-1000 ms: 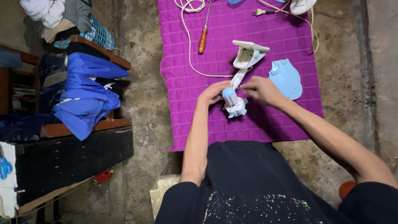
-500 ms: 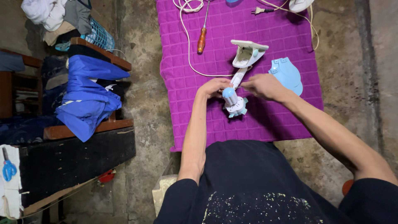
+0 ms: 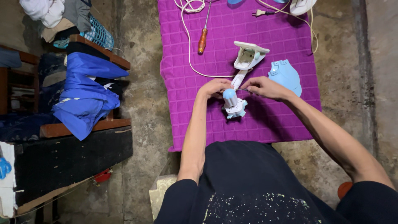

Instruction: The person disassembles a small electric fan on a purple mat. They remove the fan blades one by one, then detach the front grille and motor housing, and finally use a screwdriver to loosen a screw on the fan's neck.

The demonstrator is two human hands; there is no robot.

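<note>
Small fan body (image 3: 234,101), white with a pale blue motor cap: lies mid-mat on the purple quilted mat (image 3: 215,120), its white stand (image 3: 248,56) pointing far. Far left: blue garment (image 3: 85,93) over a wooden bench (image 3: 85,126). On the mat, far: orange-handled screwdriver (image 3: 202,40) and white cord (image 3: 188,41). Left hand (image 3: 214,88): fingers curled, pinching the fan's neck. Right hand (image 3: 265,87): fingertips pinched on something small at the neck; what it is cannot be told. Right: pale blue cover (image 3: 286,76), just beside the right hand. Step judged: work at the neck joint; the next move calls for a steady left-hand hold.
</note>
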